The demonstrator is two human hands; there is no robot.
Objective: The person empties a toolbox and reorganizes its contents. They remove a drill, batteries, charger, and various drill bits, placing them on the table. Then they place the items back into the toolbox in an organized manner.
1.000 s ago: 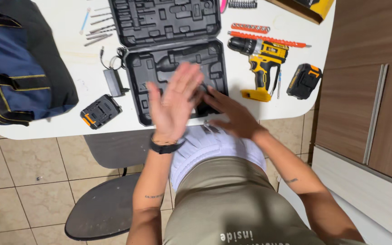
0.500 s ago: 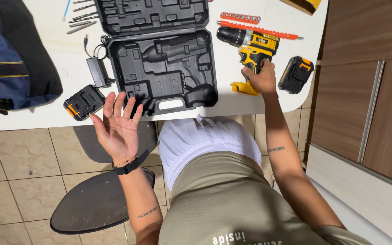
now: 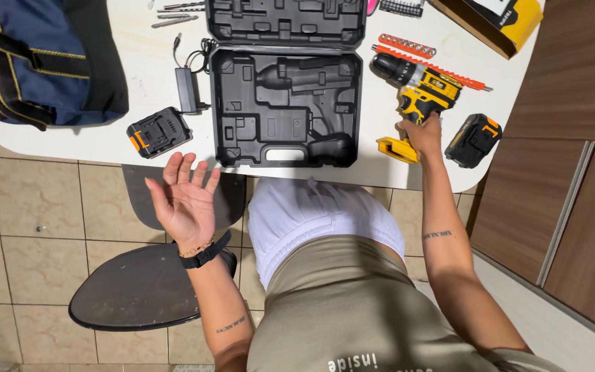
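Note:
My right hand (image 3: 423, 133) is closed around the handle of a yellow and black cordless drill (image 3: 414, 88) that lies on the white table (image 3: 105, 148). My left hand (image 3: 184, 198) hangs palm up with fingers spread, off the table's near edge, holding nothing; it is closest to a black and orange battery pack (image 3: 158, 131). An open black moulded tool case (image 3: 286, 103) lies between the two hands, its recesses empty.
A second battery pack (image 3: 474, 140) sits right of the drill. A black charger with cable (image 3: 189, 86), loose drill bits (image 3: 173, 14), orange bit holders (image 3: 421, 56), a blue and black bag (image 3: 43, 58) and a yellow box (image 3: 494, 21) lie on the table. A dark chair (image 3: 139, 289) stands below.
My hands parted from over the case: the right went to the drill's handle and stays there, the left dropped below the table edge, palm up. The view has shifted.

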